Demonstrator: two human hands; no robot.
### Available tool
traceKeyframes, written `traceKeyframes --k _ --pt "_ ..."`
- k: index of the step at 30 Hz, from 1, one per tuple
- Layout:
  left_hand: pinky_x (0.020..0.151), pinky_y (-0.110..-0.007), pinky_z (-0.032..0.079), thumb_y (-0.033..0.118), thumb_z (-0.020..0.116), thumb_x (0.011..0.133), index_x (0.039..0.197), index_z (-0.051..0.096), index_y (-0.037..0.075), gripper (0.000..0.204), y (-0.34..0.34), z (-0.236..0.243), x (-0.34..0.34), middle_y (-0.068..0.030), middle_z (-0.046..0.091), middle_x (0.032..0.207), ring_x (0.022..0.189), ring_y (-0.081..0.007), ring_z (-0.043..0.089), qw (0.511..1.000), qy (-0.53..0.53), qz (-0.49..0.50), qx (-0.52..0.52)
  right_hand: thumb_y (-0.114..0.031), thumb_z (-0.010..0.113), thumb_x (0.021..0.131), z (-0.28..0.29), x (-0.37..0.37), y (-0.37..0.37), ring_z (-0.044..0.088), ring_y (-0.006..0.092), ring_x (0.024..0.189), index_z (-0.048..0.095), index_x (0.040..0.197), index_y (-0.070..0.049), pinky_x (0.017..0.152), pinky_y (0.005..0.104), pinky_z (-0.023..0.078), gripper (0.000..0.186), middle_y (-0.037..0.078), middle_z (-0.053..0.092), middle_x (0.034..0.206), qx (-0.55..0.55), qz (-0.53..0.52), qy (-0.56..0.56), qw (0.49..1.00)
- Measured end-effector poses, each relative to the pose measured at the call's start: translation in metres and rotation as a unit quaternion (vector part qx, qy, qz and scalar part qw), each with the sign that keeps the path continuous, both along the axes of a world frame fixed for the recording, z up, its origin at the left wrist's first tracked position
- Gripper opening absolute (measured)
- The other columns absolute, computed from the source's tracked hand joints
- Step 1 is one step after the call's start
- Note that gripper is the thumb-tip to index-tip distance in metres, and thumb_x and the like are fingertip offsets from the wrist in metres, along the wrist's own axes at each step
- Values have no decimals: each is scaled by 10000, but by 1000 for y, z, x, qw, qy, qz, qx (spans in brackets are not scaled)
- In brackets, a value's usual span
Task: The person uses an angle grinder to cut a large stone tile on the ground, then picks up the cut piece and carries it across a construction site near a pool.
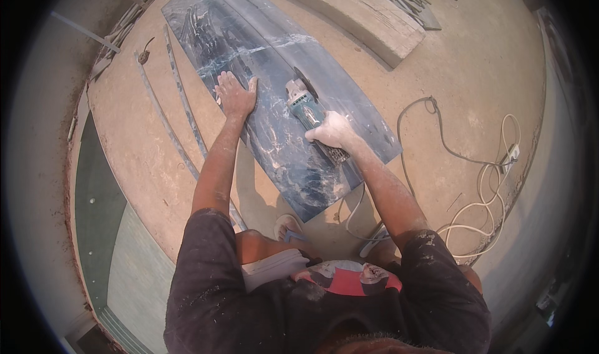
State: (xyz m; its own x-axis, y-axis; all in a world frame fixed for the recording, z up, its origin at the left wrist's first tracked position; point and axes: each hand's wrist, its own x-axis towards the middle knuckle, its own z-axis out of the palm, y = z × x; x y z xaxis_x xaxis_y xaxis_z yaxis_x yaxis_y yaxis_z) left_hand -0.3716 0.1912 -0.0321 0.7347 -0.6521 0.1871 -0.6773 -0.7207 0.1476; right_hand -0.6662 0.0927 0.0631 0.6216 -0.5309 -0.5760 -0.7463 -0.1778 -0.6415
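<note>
The angle grinder [305,108] is gripped by the right hand [333,131] above the dark slab [271,138]. On the slab's left side, the left hand [236,96] is laid flat, fingers spread. Beyond, 1 pale beam [359,18] is seen.

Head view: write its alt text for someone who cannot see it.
The right hand holds a grinder over a dark, veined slab; the left hand lies flat near its left edge. Two bars lie left of the slab, a white socket block right of it.
</note>
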Motion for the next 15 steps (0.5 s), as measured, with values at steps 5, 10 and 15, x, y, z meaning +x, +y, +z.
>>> traceKeyframes --k 5,10,15 --pt "1294 -549 146 646 497 1008 1558 332 -128 963 2 -1 2 -296 298 1653 1576 -430 216 1000 -5 3 2 -371 817 621 3 0 2 740 353 1002 678 1176 124 872 390 585 757 273 745 1074 11 -1 -1 1000" --pt "1295 -547 145 649 493 1008 1560 330 -127 966 0 0 1 -294 294 1657 1577 -427 214 1000 3 3 4 -369 821 624 -6 -5 2 741 356 976 690 1149 118 860 399 573 728 272 750 1022 0 -6 -20 1000" --pt "1296 -544 141 653 491 1007 1562 327 -126 970 -1 2 0 -294 293 1657 1579 -425 212 1000 4 4 10 -363 823 626 -14 -8 2 741 353 985 685 1160 116 866 396 573 731 270 751 1027 10 -6 -30 999"
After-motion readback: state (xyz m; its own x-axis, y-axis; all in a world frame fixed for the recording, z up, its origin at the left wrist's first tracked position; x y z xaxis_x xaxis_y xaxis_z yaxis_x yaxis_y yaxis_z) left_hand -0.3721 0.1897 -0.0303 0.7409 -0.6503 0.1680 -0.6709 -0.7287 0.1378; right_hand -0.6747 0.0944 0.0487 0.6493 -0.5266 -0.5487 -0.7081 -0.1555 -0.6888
